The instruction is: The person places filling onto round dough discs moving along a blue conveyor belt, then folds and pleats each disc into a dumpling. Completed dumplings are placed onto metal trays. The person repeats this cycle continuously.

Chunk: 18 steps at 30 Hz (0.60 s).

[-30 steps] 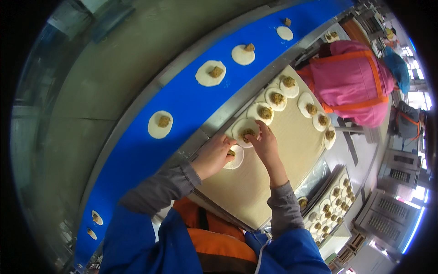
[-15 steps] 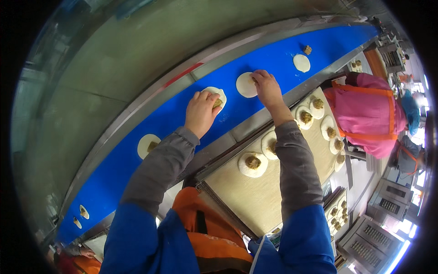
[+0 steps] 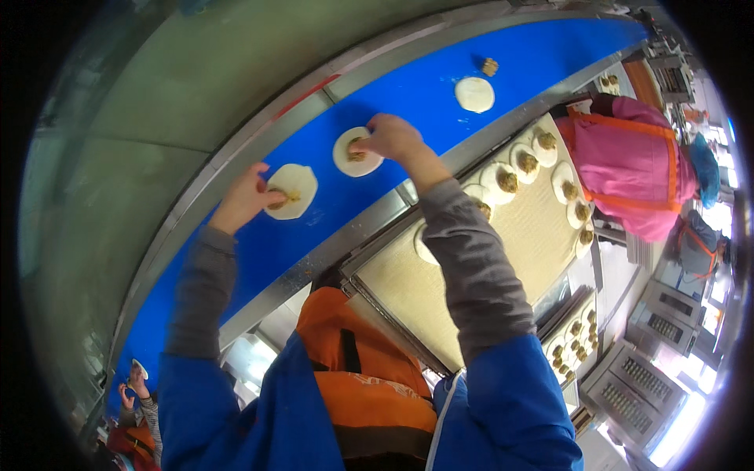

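Note:
On a blue belt lie pale round dough discs with brown, crumbly filling. My left hand reaches onto the left dough disc, its fingers bent around a lump of filling at the disc's near-left part, with some filling smeared beside it. My right hand bends over the second dough disc, thumb and fingers closed on another filling lump. The undersides of both hands' fingers are partly hidden. Farther right on the belt, a bare dough disc has a separate filling lump beyond it.
A lined tray beside the belt carries several filled discs along its edges, partly under my right forearm. A second tray stands lower right. A person in pink works at right; another person's hands hold a disc at lower left.
The belt's discs have shifted left, and both my hands have moved left with theirs. Filling now shows spread on the left disc. The lower-left person's hands have risen into view.

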{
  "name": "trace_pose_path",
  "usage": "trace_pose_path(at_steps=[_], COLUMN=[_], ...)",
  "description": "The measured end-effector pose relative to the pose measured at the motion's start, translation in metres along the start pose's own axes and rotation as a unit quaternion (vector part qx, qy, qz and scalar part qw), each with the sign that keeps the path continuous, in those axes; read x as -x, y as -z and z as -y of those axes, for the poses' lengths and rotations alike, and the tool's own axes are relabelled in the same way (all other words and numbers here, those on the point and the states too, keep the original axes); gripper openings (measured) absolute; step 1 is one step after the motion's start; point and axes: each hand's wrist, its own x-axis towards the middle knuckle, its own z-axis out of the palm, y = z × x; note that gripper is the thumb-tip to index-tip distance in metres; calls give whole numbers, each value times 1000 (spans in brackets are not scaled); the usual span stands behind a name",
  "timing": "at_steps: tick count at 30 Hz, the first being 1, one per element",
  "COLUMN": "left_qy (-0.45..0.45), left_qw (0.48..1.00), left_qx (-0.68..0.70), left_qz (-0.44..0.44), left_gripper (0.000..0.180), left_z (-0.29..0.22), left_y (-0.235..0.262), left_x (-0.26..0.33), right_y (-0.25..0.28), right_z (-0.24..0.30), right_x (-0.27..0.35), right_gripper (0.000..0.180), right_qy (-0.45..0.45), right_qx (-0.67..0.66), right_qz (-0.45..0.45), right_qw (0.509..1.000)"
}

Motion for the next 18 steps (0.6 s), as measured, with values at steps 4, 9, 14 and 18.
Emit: trace_pose_path(at_steps=[4,9,14,18], left_qy=[-82,-39,-267,-25], left_qw=[995,998,919,980], left_qx=[-40,54,-281,-195], left_qz=[35,2,-72,29], left_gripper=[49,53,44,40], left_z=[36,65,86,89], left_y=[24,31,42,62], left_x=[17,66,108,146], right_y=[-39,-83,-50,5], right_z=[40,69,23,-121], right_x=[27,91,162,215], right_gripper=[51,35,61,46], right_qy=[68,238,219,30], right_qx=[86,-7,-466,-647], right_qz=[-76,-96,-184,-278], right_qw=[991,967,837,710])
